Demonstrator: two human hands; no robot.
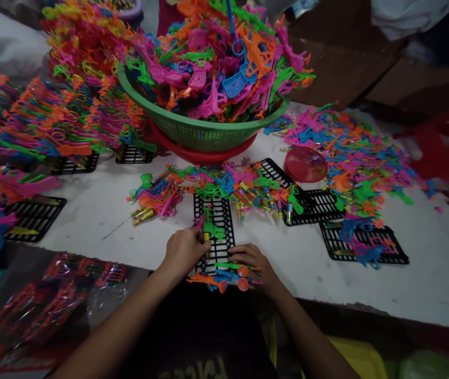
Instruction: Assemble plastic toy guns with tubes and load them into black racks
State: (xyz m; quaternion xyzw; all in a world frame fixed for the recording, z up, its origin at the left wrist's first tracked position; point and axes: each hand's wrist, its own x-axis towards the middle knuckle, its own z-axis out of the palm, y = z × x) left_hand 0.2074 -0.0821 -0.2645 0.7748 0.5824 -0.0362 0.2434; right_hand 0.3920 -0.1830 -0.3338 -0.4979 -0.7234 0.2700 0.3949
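A black slotted plastic rack [226, 221] lies before me on the white table. My left hand [185, 250] is closed at its left side, thumb and fingertips pinched by a small yellow piece [207, 237]. Just beyond those fingertips, a green toy gun [214, 230] sits on the slots, with a bit of pink plastic beside it. My right hand [252, 263] has its fingers curled over the rack's right edge; its thumb is hidden. Across the near end lie blue, green and orange toy pieces, some ending in orange suction cups [242, 285].
A green basket [192, 131] heaped with toy guns stands behind. Loose toys [358, 152] cover the right side, near a small red basket [305, 164] and other black racks [322, 205]. Filled racks [35, 216] line the left. Bagged toys [58, 300] lie below the table edge.
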